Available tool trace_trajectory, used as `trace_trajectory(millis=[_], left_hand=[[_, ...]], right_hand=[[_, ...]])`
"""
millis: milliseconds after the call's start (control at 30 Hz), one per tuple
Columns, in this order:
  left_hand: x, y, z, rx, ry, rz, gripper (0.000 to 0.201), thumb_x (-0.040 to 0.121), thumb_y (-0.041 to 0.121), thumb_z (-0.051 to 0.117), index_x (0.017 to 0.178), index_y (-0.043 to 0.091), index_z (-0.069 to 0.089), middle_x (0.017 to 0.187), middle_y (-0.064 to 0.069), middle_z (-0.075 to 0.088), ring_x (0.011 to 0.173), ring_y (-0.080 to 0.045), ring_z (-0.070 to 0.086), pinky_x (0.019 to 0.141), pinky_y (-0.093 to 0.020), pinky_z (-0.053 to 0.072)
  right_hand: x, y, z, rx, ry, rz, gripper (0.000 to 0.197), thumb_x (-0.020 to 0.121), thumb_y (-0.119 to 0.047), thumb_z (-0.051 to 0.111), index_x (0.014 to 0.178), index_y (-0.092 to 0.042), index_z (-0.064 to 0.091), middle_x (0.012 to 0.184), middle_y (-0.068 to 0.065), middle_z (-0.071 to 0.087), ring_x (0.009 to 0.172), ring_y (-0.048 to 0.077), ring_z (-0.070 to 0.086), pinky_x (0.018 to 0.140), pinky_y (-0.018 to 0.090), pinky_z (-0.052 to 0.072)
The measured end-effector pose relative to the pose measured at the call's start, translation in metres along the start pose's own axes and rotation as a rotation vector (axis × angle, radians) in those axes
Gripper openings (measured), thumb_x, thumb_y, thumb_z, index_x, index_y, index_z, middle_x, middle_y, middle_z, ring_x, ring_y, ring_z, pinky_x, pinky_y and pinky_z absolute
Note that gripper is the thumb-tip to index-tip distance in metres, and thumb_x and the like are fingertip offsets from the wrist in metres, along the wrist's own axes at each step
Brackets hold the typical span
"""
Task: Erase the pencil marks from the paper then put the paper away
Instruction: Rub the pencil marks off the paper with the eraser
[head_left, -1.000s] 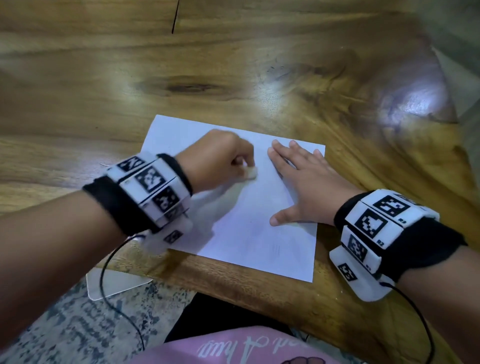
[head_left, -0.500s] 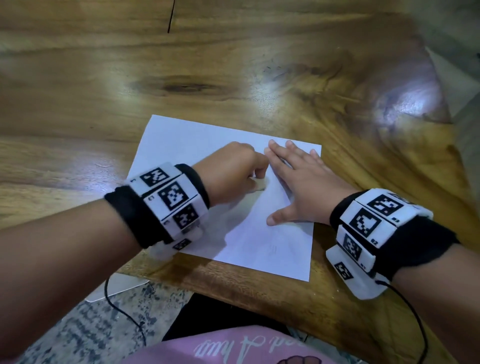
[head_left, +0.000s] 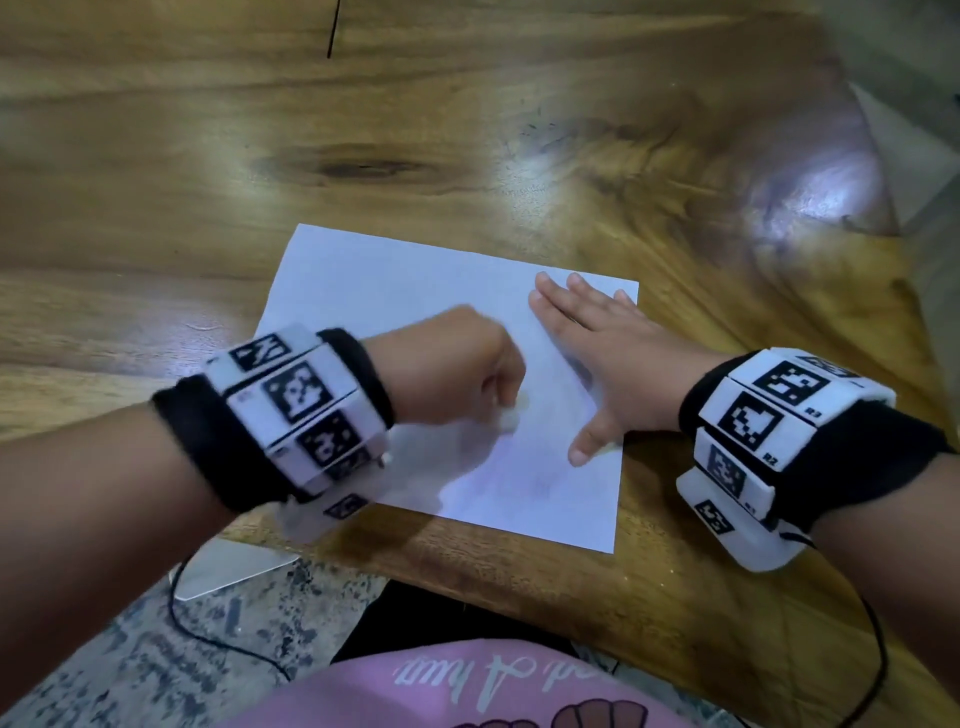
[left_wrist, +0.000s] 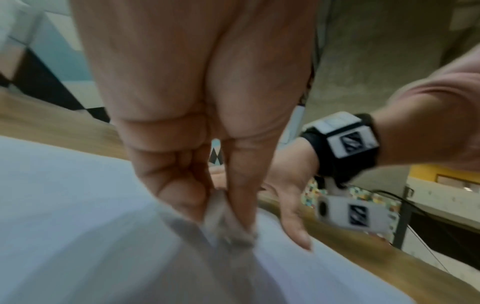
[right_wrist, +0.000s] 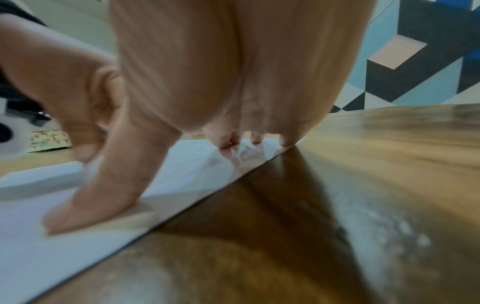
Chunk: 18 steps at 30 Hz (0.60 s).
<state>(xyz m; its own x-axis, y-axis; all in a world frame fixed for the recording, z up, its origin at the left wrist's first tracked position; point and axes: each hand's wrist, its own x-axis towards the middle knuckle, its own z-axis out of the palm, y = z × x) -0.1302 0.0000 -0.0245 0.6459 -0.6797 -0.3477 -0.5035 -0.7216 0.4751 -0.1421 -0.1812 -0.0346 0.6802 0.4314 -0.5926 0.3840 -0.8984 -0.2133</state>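
A white sheet of paper (head_left: 395, 291) lies on the wooden table near its front edge. My left hand (head_left: 467, 374) is curled into a fist on the sheet's middle and pinches a small white eraser (head_left: 511, 415) against the paper. In the left wrist view the eraser (left_wrist: 221, 209) sits between thumb and fingers, its grey tip on the paper (left_wrist: 64, 205). My right hand (head_left: 597, 353) lies flat with straight, spread fingers on the sheet's right part. In the right wrist view its thumb and fingertips (right_wrist: 226, 142) press the paper (right_wrist: 39, 257) beside the sheet's right edge. Faint grey smudges show below the eraser.
The wooden table (head_left: 467, 130) stretches bare beyond the paper; its front edge (head_left: 519, 587) runs just under the sheet. Below the edge are a speckled floor (head_left: 130, 649), a white flat object (head_left: 228, 566), a black cable and my pink shirt (head_left: 467, 691).
My left hand with the eraser has slid down and toward me across the paper, from near the right hand's fingertips to beside its thumb. The right hand stays flat on the sheet.
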Motion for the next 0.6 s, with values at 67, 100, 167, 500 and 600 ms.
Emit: trace_trajectory(millis=[67, 100, 167, 500, 600], left_hand=[[0.017, 0.003, -0.008, -0.019, 0.124, -0.042, 0.004, 0.075, 0.02, 0.066, 0.075, 0.017, 0.064, 0.059, 0.01, 0.049, 0.057, -0.009, 0.043, 0.053, -0.017, 0.032], [0.023, 0.004, -0.008, -0.026, 0.181, -0.058, 0.007, 0.075, 0.018, 0.065, 0.08, 0.014, 0.064, 0.062, 0.007, 0.05, 0.062, -0.013, 0.044, 0.053, -0.021, 0.027], [0.023, 0.003, -0.003, -0.048, 0.211, -0.054, 0.006, 0.076, 0.019, 0.064, 0.078, 0.013, 0.062, 0.066, 0.002, 0.05, 0.066, -0.017, 0.045, 0.055, -0.025, 0.022], [-0.003, -0.001, 0.006, 0.002, -0.029, 0.156, 0.02, 0.078, 0.031, 0.06, 0.073, 0.013, 0.066, 0.072, -0.003, 0.062, 0.065, -0.015, 0.052, 0.062, -0.024, 0.036], [-0.012, 0.0, 0.02, -0.02, 0.092, 0.2, 0.03, 0.081, 0.034, 0.052, 0.067, 0.01, 0.062, 0.07, -0.006, 0.057, 0.064, -0.022, 0.053, 0.06, -0.029, 0.038]], right_hand=[[0.0, 0.0, 0.001, 0.008, 0.011, -0.004, 0.143, 0.053, -0.059, 0.08, 0.146, -0.021, -0.022, 0.152, -0.009, -0.032, 0.14, 0.013, -0.028, 0.116, 0.04, -0.01], [0.001, 0.0, 0.001, 0.009, 0.016, -0.006, 0.143, 0.052, -0.059, 0.08, 0.147, -0.021, -0.021, 0.152, -0.01, -0.032, 0.14, 0.013, -0.027, 0.116, 0.04, -0.01], [0.001, 0.001, 0.002, 0.012, 0.015, -0.005, 0.143, 0.053, -0.059, 0.08, 0.147, -0.021, -0.021, 0.152, -0.01, -0.032, 0.14, 0.014, -0.027, 0.115, 0.039, -0.011], [0.0, -0.001, 0.0, 0.006, 0.002, -0.002, 0.142, 0.055, -0.058, 0.08, 0.145, -0.019, -0.023, 0.152, -0.007, -0.032, 0.14, 0.015, -0.028, 0.116, 0.04, -0.01], [0.0, -0.001, 0.0, 0.005, -0.004, 0.002, 0.143, 0.054, -0.058, 0.08, 0.145, -0.019, -0.023, 0.152, -0.007, -0.032, 0.14, 0.015, -0.028, 0.117, 0.04, -0.01]])
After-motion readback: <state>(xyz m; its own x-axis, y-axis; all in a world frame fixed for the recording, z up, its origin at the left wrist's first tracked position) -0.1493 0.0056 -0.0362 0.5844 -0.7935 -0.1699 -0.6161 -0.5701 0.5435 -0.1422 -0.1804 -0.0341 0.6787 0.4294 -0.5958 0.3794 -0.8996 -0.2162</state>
